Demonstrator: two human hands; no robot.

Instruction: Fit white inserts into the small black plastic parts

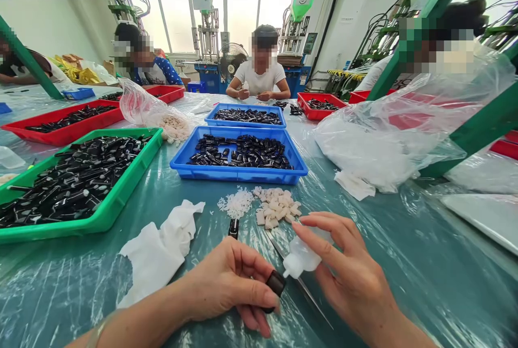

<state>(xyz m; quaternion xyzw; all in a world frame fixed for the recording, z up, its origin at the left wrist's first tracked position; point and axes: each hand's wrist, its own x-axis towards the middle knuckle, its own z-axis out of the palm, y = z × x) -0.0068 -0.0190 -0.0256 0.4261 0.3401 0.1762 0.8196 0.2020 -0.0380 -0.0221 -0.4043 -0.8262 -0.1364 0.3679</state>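
My left hand (238, 283) pinches a small black plastic part (276, 283) between thumb and fingers. In my right hand (348, 256) is a translucent squeeze bottle (301, 256), tilted so its nozzle points at the black part, close to its edge. Whether the tip touches, I cannot tell. Metal tweezers (309, 297) lie on the table beneath the bottle, between my hands. Just beyond them sit a pile of beige foam-like pieces (277, 206) and a heap of small clear-white bits (237, 203). Another black part (233, 227) lies behind my left hand.
Blue trays (238, 174) of black parts stand ahead, and a green tray (109, 218) of black pieces at left. Crumpled white tissue (162, 248) lies left of my hands. A plastic bag (376, 137) and green frame post (465, 140) are at right. Several people sit around the table.
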